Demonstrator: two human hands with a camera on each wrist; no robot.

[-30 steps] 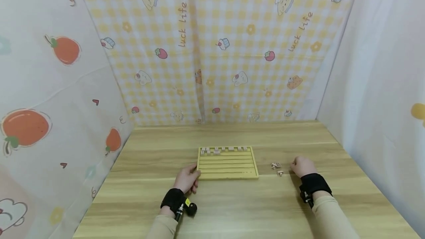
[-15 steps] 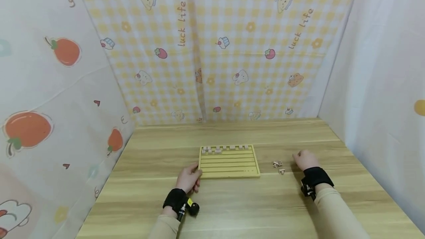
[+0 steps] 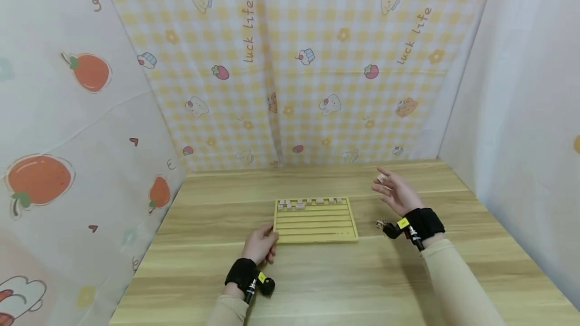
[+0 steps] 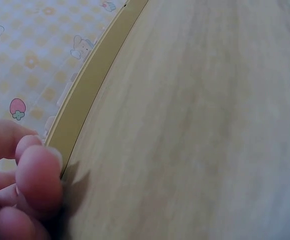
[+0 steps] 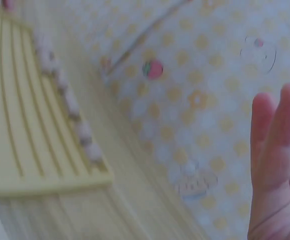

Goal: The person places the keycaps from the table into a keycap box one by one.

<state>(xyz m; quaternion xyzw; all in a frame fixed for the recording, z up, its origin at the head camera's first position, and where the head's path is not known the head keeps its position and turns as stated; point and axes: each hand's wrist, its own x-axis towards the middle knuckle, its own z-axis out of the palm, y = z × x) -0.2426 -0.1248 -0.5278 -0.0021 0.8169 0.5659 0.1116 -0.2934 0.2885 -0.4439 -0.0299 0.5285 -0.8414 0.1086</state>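
In the head view, my left hand (image 3: 260,246) holds the front left corner of a yellow slotted board (image 3: 314,226), thumb on its rim. The left wrist view shows my fingertips at the end of the board's yellow side wall (image 4: 87,95). Small pale block-like tiles (image 3: 319,200) stand along the board's back slots, mostly at the left. My right hand (image 3: 399,195) is raised to the right of the board, palm turned sideways, pinching one small pale tile (image 3: 381,178). In the right wrist view two fingers (image 5: 285,130) show, with the tile mostly out of sight.
A few loose tiles (image 3: 379,224) lie on the wooden table (image 3: 326,280) right of the board, partly hidden by the right wrist camera (image 3: 392,230). A checked cloth (image 3: 312,84) hangs behind the table, with pale cloths at both sides.
My right hand has lifted off the table, moved back and left, and turned over, showing a tile between its fingers. My left hand stays at the board's corner.
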